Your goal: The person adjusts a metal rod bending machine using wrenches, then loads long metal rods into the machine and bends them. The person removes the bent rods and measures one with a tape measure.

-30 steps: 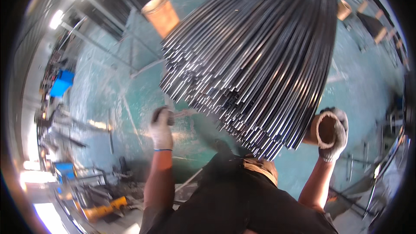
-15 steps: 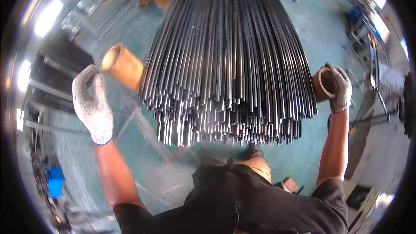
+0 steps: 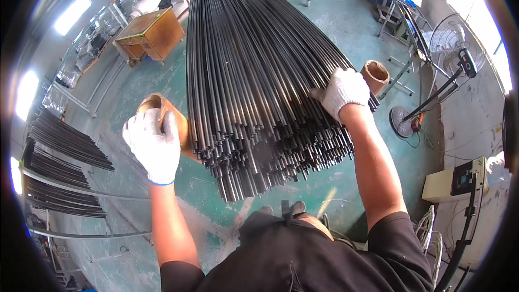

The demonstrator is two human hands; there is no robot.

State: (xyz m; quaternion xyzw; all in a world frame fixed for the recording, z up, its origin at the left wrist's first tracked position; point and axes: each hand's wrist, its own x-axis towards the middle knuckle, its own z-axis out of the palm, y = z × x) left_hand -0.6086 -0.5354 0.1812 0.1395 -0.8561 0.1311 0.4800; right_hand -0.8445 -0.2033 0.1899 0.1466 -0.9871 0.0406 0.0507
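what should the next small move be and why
I'd probably bring the left hand from the left tube onto the rods, near their left edge: the right hand rests on their right side, the left is at the tube instead, and the near ends lie uneven.

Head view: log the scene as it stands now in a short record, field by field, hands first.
White-gloved left hand: at the open rim of the left brown hollow tube; firmness of grip unclear
White-gloved right hand: on the right side of the pile of long, thin black rods
Pile: near ends uneven, facing the person
Right brown hollow tube: right of the right hand; contact unclear
Upper left: brown wooden desk
Right side: dark pedestal fan
Floor: green, scuffed
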